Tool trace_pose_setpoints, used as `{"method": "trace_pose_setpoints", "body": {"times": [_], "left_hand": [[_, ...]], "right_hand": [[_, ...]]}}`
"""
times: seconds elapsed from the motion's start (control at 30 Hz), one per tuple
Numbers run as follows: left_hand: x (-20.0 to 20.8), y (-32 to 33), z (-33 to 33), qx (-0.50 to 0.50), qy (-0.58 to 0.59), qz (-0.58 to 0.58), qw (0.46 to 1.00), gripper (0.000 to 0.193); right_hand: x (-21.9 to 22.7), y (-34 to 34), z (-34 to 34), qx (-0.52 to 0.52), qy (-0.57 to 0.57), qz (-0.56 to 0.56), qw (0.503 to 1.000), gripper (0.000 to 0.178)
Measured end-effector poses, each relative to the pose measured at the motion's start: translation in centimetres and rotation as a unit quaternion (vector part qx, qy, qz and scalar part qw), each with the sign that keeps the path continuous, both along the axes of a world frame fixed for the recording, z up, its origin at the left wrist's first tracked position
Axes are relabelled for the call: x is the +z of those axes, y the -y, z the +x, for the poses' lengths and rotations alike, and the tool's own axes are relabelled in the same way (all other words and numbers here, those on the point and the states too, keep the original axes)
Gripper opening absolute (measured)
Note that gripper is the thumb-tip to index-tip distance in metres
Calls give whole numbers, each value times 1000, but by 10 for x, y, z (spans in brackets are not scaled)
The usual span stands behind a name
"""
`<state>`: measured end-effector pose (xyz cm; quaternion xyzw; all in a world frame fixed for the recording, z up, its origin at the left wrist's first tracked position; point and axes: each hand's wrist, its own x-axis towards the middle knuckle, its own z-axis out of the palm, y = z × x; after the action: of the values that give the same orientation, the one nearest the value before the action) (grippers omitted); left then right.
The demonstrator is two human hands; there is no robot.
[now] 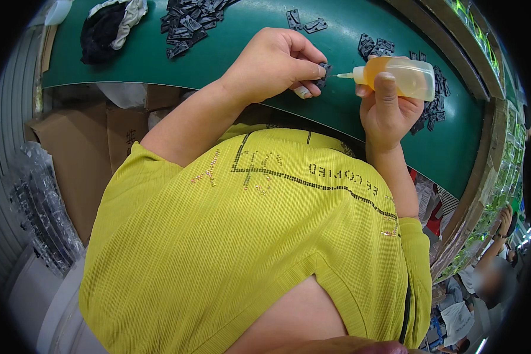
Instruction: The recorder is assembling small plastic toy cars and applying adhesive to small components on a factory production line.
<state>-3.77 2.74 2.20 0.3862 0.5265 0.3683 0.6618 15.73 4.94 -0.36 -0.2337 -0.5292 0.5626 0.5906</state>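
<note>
My left hand [271, 62] pinches a small black plastic part [323, 75] between thumb and fingers, over the near edge of the green table. In my right hand [388, 115] lies a clear squeeze bottle [412, 76] of yellowish liquid, tipped on its side. Its thin nozzle points left and ends close beside the black part; whether the two touch I cannot tell. Beyond my hands, two loose black parts [315, 25] lie on the table. A small group of black parts [374, 45] sits just past the bottle, partly hidden by it.
The green tabletop [248, 20] holds a heap of black parts [192, 22] at the far left and another heap [435, 106] at right. A black-and-white cloth [109, 29] lies at far left. Cardboard boxes [71, 156] stand below the table edge. Another person [457, 318] is at lower right.
</note>
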Motion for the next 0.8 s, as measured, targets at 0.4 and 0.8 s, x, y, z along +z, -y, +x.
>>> {"method": "trace_pose_setpoints", "body": {"times": [0.4,0.8], "left_hand": [[0,-1,1,-10,-22,-2,1000,18],[1,0,1,4,-11,1,1000,18]], "right_hand": [[6,8,-10,6,52,-4,999,15],[3,-5,-5,-8,-89,-92,992,14]]}}
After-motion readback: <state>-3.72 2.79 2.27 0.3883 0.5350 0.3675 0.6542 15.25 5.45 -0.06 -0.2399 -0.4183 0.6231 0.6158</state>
